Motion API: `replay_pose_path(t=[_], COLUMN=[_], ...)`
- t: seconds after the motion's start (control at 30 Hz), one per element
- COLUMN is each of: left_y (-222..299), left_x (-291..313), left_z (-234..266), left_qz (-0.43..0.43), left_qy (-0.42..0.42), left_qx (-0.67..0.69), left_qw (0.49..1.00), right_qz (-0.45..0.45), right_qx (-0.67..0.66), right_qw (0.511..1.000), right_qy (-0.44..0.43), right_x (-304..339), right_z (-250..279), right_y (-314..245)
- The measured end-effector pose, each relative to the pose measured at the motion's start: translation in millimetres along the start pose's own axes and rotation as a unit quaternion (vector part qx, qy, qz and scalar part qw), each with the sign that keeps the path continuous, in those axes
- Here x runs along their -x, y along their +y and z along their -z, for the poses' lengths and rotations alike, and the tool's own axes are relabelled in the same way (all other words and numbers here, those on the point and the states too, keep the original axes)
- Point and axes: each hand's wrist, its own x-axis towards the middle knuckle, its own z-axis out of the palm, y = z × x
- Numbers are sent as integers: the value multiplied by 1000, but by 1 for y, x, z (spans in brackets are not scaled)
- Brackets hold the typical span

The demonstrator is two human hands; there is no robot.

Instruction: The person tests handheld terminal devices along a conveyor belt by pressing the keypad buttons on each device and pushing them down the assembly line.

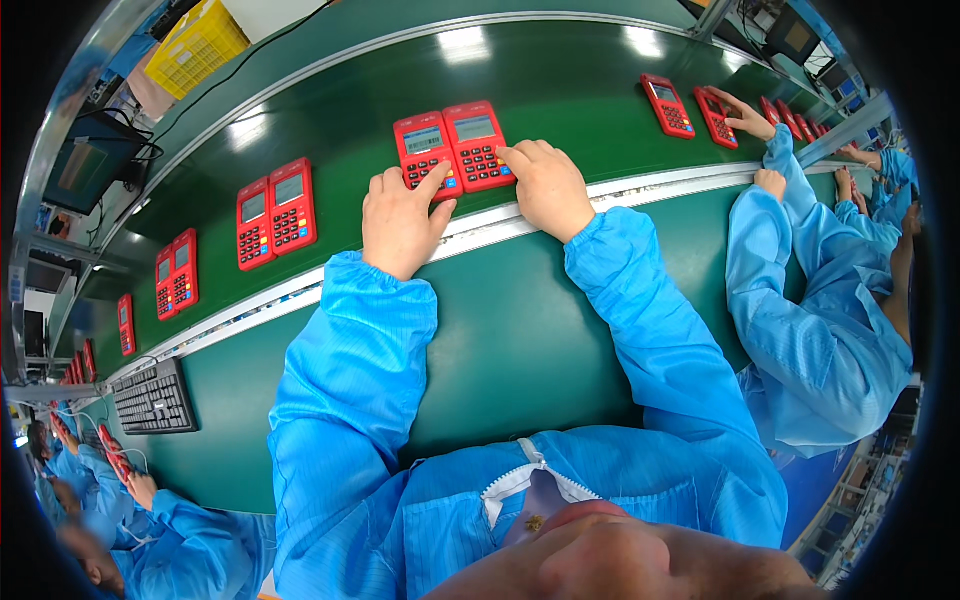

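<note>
Centrally, the left terminal (423, 138) and the right terminal (474, 130), both red keypad handhelds, lie side by side, screens up, on the green strip (570, 100) just beyond the pale rail (490, 232). Your left hand (403, 222) has thumb and index spread, the index over the left terminal's keys; these fingers grip nothing. Your right hand (552, 190) is half curled, its foremost fingers at the right side of the right terminal's keypad; whether they press a key or have hold of the casing, one cannot tell. Work at the keypads goes best with one fingertip pressing straight down, the other fingers lightly steadying the casing, both displays left uncovered, and no sideways push that might part the pair.
</note>
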Motion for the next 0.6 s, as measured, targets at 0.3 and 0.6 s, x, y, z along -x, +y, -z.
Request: replay_pose_path(t=[0.3,0.6], left_y=[-5,-6], left_x=[7,4], left_z=[4,6], left_qz=[17,19], left_qy=[-17,-10], left_qx=[-6,-5], left_qw=[1000,1000], right_qz=[-23,4], right_qx=[-10,-4], right_qw=[1000,1000], right_qy=[-3,12], right_x=[0,-2], right_z=[-10,-14], right_y=[-14,-6])
